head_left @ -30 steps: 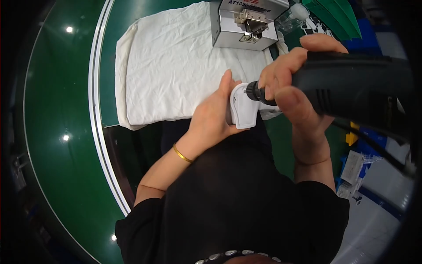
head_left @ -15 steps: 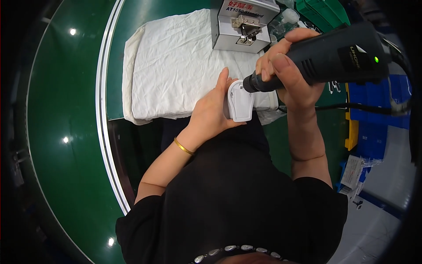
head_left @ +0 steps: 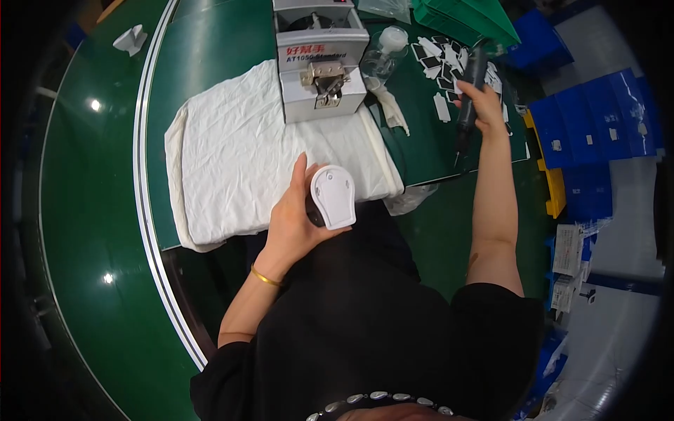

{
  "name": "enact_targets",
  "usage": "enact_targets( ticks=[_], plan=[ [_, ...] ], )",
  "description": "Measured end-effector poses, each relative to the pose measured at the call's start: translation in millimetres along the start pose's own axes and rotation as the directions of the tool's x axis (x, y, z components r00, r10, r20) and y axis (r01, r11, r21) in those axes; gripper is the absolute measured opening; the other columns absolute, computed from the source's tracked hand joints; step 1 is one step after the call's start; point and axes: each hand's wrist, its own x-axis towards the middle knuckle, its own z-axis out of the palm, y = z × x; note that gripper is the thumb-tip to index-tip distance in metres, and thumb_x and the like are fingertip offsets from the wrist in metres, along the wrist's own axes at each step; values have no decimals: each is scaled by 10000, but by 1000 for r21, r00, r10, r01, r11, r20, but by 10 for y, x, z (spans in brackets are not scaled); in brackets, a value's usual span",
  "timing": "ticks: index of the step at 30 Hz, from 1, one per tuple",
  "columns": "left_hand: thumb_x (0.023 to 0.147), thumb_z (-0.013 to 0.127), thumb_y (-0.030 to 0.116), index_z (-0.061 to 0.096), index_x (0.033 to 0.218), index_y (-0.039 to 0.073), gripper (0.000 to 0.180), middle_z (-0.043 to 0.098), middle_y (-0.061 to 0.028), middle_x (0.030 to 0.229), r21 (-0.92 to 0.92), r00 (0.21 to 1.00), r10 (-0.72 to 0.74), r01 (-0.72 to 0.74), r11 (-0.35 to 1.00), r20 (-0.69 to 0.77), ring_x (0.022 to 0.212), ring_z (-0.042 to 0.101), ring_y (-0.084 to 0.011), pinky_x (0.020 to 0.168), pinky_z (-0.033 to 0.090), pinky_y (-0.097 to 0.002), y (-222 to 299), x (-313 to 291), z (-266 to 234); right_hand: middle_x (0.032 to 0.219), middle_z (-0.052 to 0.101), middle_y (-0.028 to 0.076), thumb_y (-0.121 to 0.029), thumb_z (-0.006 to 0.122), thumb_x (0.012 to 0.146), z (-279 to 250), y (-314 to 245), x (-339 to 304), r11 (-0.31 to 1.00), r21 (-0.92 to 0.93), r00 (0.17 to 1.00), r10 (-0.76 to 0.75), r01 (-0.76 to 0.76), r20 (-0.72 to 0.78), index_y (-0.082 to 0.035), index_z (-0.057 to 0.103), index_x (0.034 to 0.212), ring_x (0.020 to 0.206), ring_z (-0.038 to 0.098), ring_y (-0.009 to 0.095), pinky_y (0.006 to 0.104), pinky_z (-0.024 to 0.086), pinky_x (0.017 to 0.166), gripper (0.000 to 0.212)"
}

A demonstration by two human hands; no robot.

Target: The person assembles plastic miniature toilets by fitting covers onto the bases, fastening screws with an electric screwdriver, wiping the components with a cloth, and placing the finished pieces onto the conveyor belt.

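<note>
My left hand [head_left: 295,214] is closed around a white plastic housing [head_left: 335,200], rounded at the far end and narrower toward me. Small screw holes show on its upward face. It is held just above the near edge of a white cloth pad [head_left: 232,154]. Out to the right, my right hand [head_left: 484,105] grips a black electric screwdriver [head_left: 471,98], its bit pointing down toward the table's right side. The tool is apart from the housing.
A grey screw feeder [head_left: 323,98] stands at the pad's far edge. Beside it are a clear pump bottle [head_left: 385,56] and a crumpled cloth strip [head_left: 393,112]. Loose white and black pieces [head_left: 439,59] lie near a green crate [head_left: 463,21]. Blue bins [head_left: 597,119] stand at the right.
My right hand has drawn the screwdriver off the housing and carried it away to the far right, turning its bit toward me. My left hand still holds the housing. The view has shifted.
</note>
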Motion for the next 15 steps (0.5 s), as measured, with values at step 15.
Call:
enact_targets(
  ticks=[15],
  plan=[
    [635, 921, 207, 119, 1545, -3, 1231, 561, -194, 1377, 21, 999, -24, 25, 999, -46, 1187, 604, -358, 948, 520, -394, 65, -21, 68, 789, 705, 162, -355, 711, 857, 1065, -145, -672, 670, -585, 875, -457, 456, 159, -14, 746, 914, 812, 686, 335, 418, 535, 745, 348]
  ],
)
